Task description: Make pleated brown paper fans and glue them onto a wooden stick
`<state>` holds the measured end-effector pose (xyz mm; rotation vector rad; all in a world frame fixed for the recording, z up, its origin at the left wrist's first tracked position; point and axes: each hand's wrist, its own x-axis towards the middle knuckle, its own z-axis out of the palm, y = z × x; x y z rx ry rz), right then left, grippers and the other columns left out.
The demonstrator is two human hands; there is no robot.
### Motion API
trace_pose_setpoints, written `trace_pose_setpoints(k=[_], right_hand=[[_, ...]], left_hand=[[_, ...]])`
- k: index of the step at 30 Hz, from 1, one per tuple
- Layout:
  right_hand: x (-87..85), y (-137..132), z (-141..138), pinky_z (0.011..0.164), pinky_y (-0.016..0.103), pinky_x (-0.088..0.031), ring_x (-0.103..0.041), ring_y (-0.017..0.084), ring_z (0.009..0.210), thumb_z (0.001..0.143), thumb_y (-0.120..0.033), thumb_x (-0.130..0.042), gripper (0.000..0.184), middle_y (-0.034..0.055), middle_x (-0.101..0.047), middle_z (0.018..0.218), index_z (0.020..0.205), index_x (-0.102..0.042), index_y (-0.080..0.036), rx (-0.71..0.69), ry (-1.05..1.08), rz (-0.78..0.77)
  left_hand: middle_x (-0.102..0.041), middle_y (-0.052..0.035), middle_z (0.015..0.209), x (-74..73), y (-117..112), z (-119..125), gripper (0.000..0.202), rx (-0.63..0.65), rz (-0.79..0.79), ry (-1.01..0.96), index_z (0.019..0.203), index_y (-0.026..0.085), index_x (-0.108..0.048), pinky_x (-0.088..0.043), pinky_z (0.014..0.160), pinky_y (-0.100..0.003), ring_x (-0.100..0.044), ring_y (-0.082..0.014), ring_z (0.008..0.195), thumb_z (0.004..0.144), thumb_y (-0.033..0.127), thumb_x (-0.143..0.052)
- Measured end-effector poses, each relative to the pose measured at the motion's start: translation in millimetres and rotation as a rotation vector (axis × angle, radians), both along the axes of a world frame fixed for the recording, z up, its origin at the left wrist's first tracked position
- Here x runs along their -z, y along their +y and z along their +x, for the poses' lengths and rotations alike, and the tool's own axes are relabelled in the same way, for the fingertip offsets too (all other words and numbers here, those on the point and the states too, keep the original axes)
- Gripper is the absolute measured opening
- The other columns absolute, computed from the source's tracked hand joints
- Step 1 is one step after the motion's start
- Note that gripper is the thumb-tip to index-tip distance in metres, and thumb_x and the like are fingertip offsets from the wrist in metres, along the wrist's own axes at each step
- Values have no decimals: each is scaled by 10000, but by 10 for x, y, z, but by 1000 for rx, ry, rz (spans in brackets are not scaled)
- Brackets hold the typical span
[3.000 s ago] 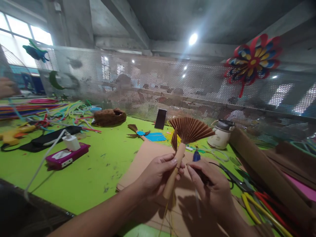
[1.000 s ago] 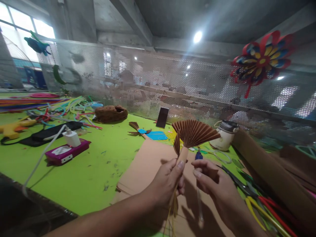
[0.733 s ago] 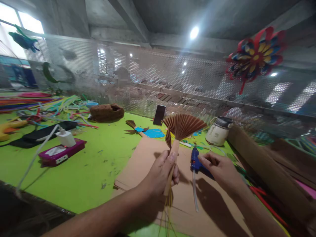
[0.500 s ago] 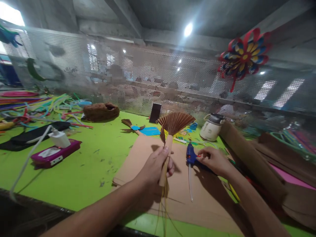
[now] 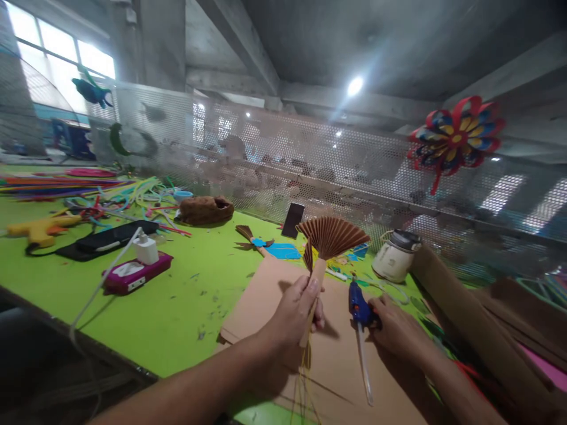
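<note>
My left hand (image 5: 293, 314) is closed round the tan rolled handle of a brown pleated paper fan (image 5: 333, 236), held upright over a sheet of brown cardboard (image 5: 266, 295). Thin yellow strands hang from the handle's lower end. My right hand (image 5: 396, 330) grips a blue glue gun (image 5: 358, 304) that lies on the cardboard, nozzle pointing away from me, with a clear glue stick (image 5: 365, 369) sticking out of its back toward me.
On the green table (image 5: 186, 295) lie a pink box with a white charger (image 5: 137, 268), a black pouch (image 5: 106, 239), a yellow glue gun (image 5: 38, 229), coloured strips and a white pot (image 5: 396, 255). Brown rolls (image 5: 469, 324) lie at right. A perforated screen (image 5: 274, 159) carries a paper pinwheel (image 5: 456, 136).
My right hand moved away from the fan's handle to the right and closed on the blue glue gun lying on the cardboard. The fan stays upright in my left hand.
</note>
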<state>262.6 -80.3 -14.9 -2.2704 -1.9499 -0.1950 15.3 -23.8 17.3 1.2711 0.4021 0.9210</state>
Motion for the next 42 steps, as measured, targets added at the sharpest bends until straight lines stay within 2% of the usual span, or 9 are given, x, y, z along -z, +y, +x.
trace_pose_setpoints(k=[4, 7, 13, 18, 22, 27, 30, 34, 42], right_hand=[[15, 1, 37, 634, 281, -333, -569, 229, 790, 704, -164, -569, 214, 75, -611, 866, 915, -587, -188, 3, 29, 20], [-4, -46, 94, 621, 285, -370, -595, 242, 774, 685, -224, -591, 260, 63, -650, 856, 944, -589, -213, 21, 153, 72], [-139, -145, 141, 624, 309, -489, -629, 230, 701, 684, -312, -619, 309, 61, -694, 848, 969, -601, -194, -15, 630, 210], [-325, -299, 4, 652, 302, -524, -634, 252, 823, 745, -431, -630, 328, 93, -692, 962, 950, -679, -180, -125, 1083, 180], [-506, -496, -272, 527, 277, -494, -599, 193, 620, 798, -454, -577, 310, 82, -688, 841, 934, -690, -199, -184, 1346, 217], [-555, -621, -537, 531, 301, -498, -587, 205, 589, 760, -537, -592, 391, 82, -652, 713, 865, -697, -175, -205, 1261, 252], [-493, -615, -528, 440, 277, -470, -567, 196, 513, 744, -582, -582, 430, 66, -623, 622, 837, -698, -179, -145, 1210, 251], [-438, -609, -437, 423, 283, -479, -579, 212, 510, 734, -600, -574, 449, 83, -629, 614, 806, -698, -174, -124, 1245, 289], [-454, -652, -482, 534, 317, -529, -577, 195, 493, 752, -556, -588, 382, 65, -648, 622, 777, -689, -188, -119, 1174, 342]], left_hand=[[-478, 46, 541, 30, 37, 20, 401, -29, 29, 7, 800, 195, -417, -337, 461, -209, -437, -81, 441, 812, 594, -460], [-474, 47, 526, 40, 47, 27, 401, -40, 4, 23, 805, 198, -415, -328, 446, -210, -428, -82, 423, 810, 597, -454], [-498, 32, 557, 60, 36, 24, 339, 2, -46, -25, 826, 183, -449, -336, 463, -205, -447, -82, 456, 862, 520, -421], [-491, 36, 584, 17, 20, -8, 305, 29, -159, -84, 907, 174, -458, -311, 448, -191, -475, -88, 492, 867, 476, -440], [-502, 28, 602, -15, 26, -33, 310, 42, -149, -60, 906, 171, -467, -323, 456, -197, -470, -85, 490, 864, 478, -452], [-514, 18, 631, -19, 37, -52, 309, 114, -212, -93, 910, 168, -465, -342, 481, -201, -483, -88, 510, 865, 474, -460], [-503, 19, 610, -39, 12, -64, 306, 143, -221, -83, 906, 173, -476, -334, 481, -199, -483, -90, 509, 872, 476, -456], [-485, 23, 586, -76, -44, -75, 296, 174, -234, -110, 896, 174, -485, -328, 480, -197, -470, -87, 497, 885, 466, -439], [-494, 22, 591, -77, -77, -80, 280, 186, -271, -113, 916, 160, -495, -330, 481, -192, -467, -79, 495, 904, 429, -419]])
